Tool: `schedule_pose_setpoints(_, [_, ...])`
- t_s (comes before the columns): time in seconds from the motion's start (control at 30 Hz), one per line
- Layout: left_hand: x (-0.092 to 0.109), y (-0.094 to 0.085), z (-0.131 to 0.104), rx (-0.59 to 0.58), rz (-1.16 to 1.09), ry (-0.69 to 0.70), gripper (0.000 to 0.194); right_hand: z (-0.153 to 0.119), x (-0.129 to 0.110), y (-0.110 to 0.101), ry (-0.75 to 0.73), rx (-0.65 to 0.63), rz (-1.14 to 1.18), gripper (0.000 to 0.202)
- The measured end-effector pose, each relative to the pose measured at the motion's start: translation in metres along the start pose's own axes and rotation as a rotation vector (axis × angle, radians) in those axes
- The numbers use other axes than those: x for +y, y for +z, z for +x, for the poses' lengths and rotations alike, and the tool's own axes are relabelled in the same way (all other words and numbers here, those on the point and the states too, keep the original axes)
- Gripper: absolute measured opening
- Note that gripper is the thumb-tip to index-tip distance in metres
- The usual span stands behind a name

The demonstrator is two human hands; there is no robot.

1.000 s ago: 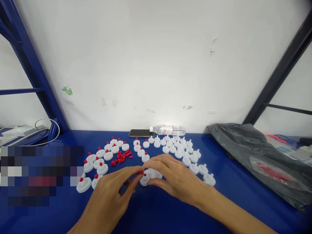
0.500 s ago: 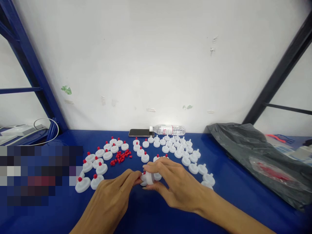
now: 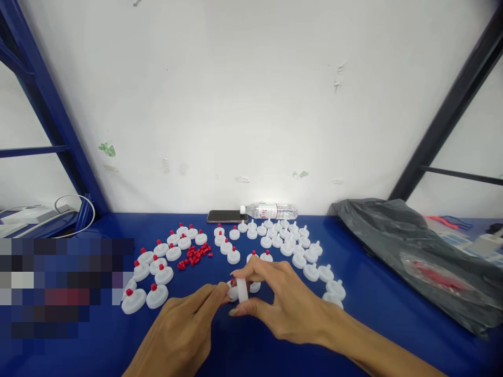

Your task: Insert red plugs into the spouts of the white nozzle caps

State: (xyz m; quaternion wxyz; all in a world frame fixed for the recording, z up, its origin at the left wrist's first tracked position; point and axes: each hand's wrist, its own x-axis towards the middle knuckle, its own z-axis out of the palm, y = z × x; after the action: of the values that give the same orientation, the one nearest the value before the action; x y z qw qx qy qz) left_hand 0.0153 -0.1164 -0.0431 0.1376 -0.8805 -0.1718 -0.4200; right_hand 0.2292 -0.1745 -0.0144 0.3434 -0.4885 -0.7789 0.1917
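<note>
Both hands meet low in the middle of the blue tabletop (image 3: 373, 293). The right hand (image 3: 283, 303) grips a white plastic cap (image 3: 241, 289) on edge between thumb and fingertips, just above the surface. The left hand (image 3: 184, 327) closes its fingertips on the cap's left side, where a small red plug (image 3: 232, 282) shows at the cap's face.

Just beyond the hands, to the left, a group of white caps already fitted with red plugs (image 3: 157, 267) sits in loose rows, and a small heap of loose red plugs (image 3: 194, 255) lies among them. To the right and farther back, bare white caps (image 3: 298, 251) spread in a band. At the far edge, against the white wall, a smartphone (image 3: 227, 215) lies flat, touching the cap end of a clear water bottle (image 3: 271, 211) on its side. A dark grey plastic bag (image 3: 412, 251) covers the right part of the tabletop, well apart from the hands.
</note>
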Motion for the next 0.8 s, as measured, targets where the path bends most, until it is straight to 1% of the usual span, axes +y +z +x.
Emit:
schedule_pose_setpoints(0.07, [0.000, 0.001, -0.002, 0.017, -0.016, -0.008, 0.046, 0.000, 0.000, 0.003, -0.031, 0.025, 0.013, 0.029])
schedule_pose_setpoints(0.17, [-0.001, 0.000, -0.002, 0.063, -0.050, -0.015, 0.046, 0.001, 0.003, 0.008, -0.177, 0.112, 0.008, 0.028])
schedule_pose_setpoints(0.23, [-0.002, -0.003, 0.002, 0.061, -0.089, -0.009, 0.044, 0.002, 0.005, 0.008, -0.253, 0.153, -0.010, 0.027])
schedule_pose_setpoints(0.3, [-0.003, -0.008, 0.007, 0.012, -0.112, -0.016, 0.038, 0.003, 0.005, 0.007, -0.249, 0.157, -0.037, 0.028])
schedule_pose_setpoints(0.4, [-0.005, -0.014, 0.013, -0.109, -0.014, -0.078, 0.023, 0.004, 0.004, 0.003, -0.190, 0.150, -0.076, 0.029])
schedule_pose_setpoints(0.43, [-0.005, -0.015, 0.015, -0.144, 0.022, -0.084, 0.025, 0.003, 0.004, 0.002, -0.184, 0.147, -0.075, 0.028])
schedule_pose_setpoints(0.5, [-0.005, -0.016, 0.015, -0.192, 0.047, -0.074, 0.036, 0.003, 0.004, 0.003, -0.193, 0.138, -0.057, 0.026])
schedule_pose_setpoints(0.57, [-0.003, -0.015, 0.015, -0.223, 0.007, -0.068, 0.041, 0.003, 0.005, 0.004, -0.225, 0.129, -0.039, 0.027])
schedule_pose_setpoints(0.67, [0.003, -0.015, 0.015, -0.247, -0.086, -0.128, 0.036, 0.002, 0.010, 0.005, -0.287, 0.122, -0.040, 0.029])
schedule_pose_setpoints(0.8, [0.008, -0.016, 0.014, -0.246, -0.210, -0.195, 0.032, 0.001, 0.017, 0.005, -0.376, 0.122, -0.056, 0.029])
